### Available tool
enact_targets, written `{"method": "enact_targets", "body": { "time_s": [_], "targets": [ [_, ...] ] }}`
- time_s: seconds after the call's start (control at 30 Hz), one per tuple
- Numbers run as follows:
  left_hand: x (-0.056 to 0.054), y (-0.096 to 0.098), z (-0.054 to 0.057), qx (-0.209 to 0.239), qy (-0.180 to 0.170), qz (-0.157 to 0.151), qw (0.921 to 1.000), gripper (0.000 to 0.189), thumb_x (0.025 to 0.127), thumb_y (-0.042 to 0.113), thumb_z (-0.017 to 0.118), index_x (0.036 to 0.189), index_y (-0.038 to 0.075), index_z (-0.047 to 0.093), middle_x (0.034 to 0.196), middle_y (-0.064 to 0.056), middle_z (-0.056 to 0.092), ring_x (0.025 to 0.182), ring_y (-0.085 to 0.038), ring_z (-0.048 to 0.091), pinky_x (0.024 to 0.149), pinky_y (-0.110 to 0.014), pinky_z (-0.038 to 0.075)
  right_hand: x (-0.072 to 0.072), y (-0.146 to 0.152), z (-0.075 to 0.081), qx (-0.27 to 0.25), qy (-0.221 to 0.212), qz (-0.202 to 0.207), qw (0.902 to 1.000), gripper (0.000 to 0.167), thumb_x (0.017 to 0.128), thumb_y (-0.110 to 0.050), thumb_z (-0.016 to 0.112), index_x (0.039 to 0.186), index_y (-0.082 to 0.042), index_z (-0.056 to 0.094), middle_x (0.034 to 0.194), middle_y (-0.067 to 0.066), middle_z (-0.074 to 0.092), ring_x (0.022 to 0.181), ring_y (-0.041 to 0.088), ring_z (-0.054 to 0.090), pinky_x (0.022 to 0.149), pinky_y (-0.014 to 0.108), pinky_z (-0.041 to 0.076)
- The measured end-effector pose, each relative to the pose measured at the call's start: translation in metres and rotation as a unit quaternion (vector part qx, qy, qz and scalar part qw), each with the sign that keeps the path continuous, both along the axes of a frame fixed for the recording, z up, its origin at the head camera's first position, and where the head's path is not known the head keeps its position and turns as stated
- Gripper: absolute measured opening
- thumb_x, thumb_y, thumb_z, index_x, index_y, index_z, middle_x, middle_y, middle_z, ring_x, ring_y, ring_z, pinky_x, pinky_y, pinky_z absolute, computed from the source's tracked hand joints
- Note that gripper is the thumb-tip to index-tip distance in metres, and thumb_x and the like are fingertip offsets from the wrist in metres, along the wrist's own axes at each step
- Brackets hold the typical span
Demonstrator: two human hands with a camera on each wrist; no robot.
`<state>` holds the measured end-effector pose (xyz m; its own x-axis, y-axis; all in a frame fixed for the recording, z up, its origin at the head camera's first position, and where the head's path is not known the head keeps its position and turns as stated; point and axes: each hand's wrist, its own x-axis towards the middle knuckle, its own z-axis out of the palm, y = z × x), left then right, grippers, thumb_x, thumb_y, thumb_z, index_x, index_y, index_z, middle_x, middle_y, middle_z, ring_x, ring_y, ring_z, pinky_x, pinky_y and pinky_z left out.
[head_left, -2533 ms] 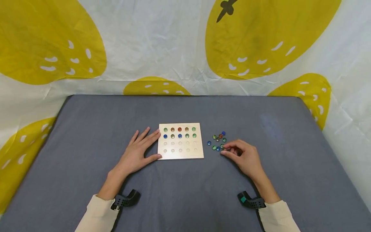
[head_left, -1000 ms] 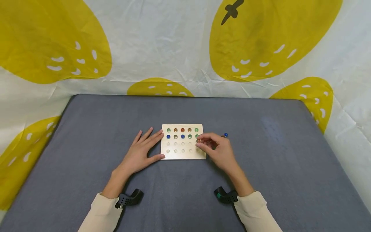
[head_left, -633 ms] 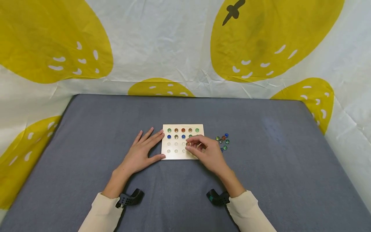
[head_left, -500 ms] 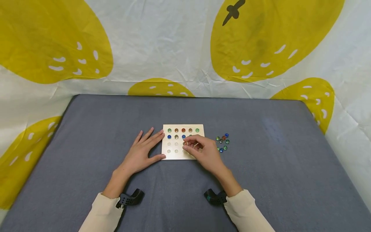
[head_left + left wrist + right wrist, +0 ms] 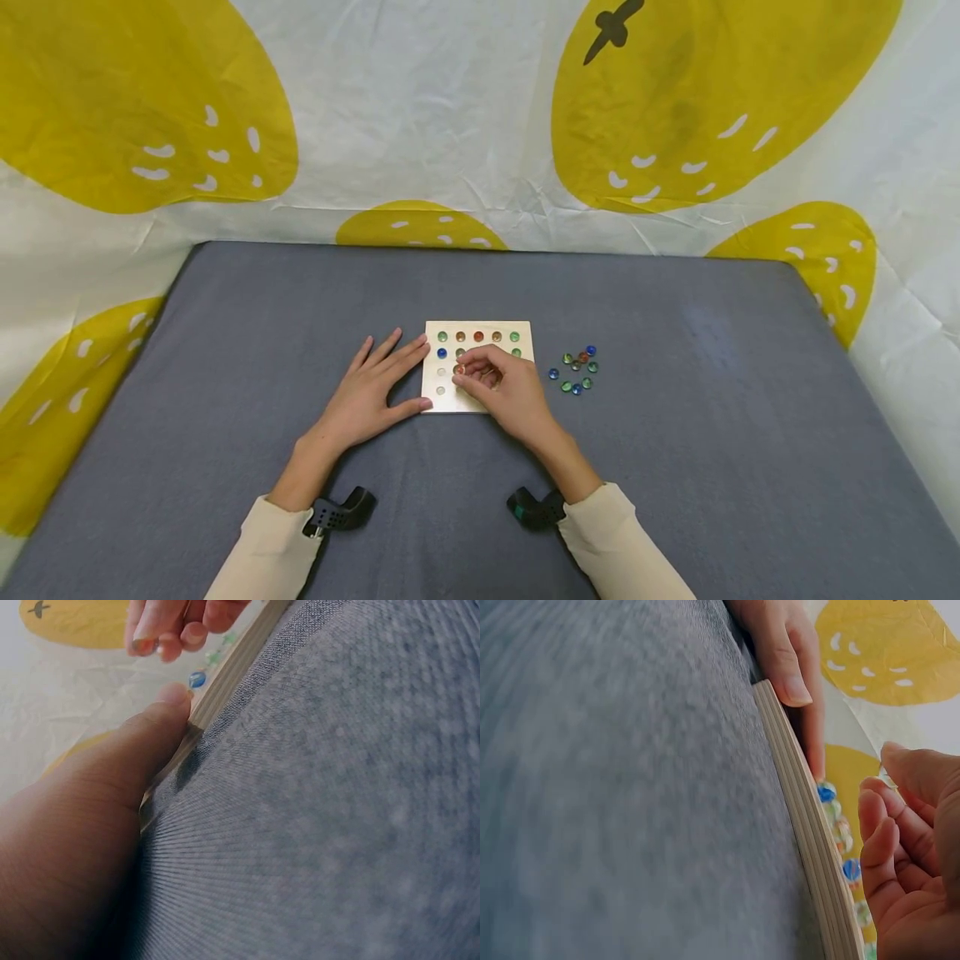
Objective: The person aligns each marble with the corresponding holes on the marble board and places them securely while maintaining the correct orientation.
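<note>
A pale wooden board (image 5: 480,403) with rows of round hollows lies on the grey cloth. Glass marbles fill its top row, and a blue marble (image 5: 442,353) starts the second row, partly hidden behind my right hand. My left hand (image 5: 365,390) lies with fingers spread, its fingertips and thumb at the board's left edge. Over the board's third row, my right hand (image 5: 510,393) pinches a reddish-orange marble (image 5: 459,370) between thumb and forefinger. In the left wrist view this marble (image 5: 144,646) shows between the fingertips, above the board's surface.
Right of the board lies a loose group of marbles, among them a blue marble (image 5: 553,374), a red marble (image 5: 583,357) and a green marble (image 5: 587,383). The grey table (image 5: 712,433) ends at a white and yellow curtain (image 5: 450,125).
My right hand has taken a marble from the loose group and carried it left across the board to the third row. My left hand stays at the board's left edge.
</note>
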<state>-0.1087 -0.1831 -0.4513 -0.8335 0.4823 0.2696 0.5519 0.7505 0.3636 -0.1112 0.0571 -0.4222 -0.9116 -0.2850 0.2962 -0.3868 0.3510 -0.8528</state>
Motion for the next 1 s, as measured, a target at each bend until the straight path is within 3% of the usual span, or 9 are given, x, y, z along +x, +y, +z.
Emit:
{"method": "enact_targets", "body": {
  "time_s": [0.17,0.43,0.8,1.0],
  "targets": [
    [0.001,0.001,-0.001,-0.002,-0.001,0.0,1.0,0.076,0.088,0.058,0.058,0.149,0.019,0.037,0.152,0.003,0.034,0.143,-0.027,0.02,0.114,-0.052,0.005,-0.001,-0.006,-0.004,0.013,0.002,0.005,0.9999,0.008,0.085,-0.016,0.075,0.091,-0.012,0.07,0.072,-0.007,0.061,0.057,0.007,0.051,0.051,0.022,0.043],
    [-0.001,0.0,-0.003,-0.002,0.005,0.002,1.0,0.076,0.088,0.061,0.055,0.15,0.019,0.037,0.152,0.003,0.034,0.143,-0.027,0.02,0.115,-0.051,0.005,-0.004,-0.011,-0.013,0.059,0.066,0.01,0.996,0.004,0.085,-0.01,0.074,0.084,-0.01,0.07,0.072,-0.006,0.061,0.056,0.004,0.049,0.049,0.021,0.042],
    [-0.002,0.001,-0.003,0.003,0.009,0.001,1.0,0.077,0.088,0.065,0.051,0.149,0.019,0.038,0.152,0.003,0.035,0.142,-0.028,0.021,0.114,-0.052,0.006,-0.004,-0.012,-0.012,0.05,0.061,-0.003,0.9969,0.005,0.084,-0.008,0.074,0.087,-0.009,0.07,0.072,-0.005,0.061,0.057,0.004,0.051,0.05,0.019,0.043],
    [-0.001,0.001,-0.002,0.007,0.011,0.001,0.9999,0.076,0.088,0.061,0.056,0.149,0.018,0.039,0.151,0.002,0.036,0.142,-0.028,0.022,0.114,-0.053,0.007,-0.003,-0.014,-0.011,0.063,0.061,0.026,0.9958,0.013,0.082,-0.013,0.077,0.092,-0.009,0.071,0.074,-0.006,0.06,0.059,0.004,0.05,0.053,0.02,0.044]
  ]
}}
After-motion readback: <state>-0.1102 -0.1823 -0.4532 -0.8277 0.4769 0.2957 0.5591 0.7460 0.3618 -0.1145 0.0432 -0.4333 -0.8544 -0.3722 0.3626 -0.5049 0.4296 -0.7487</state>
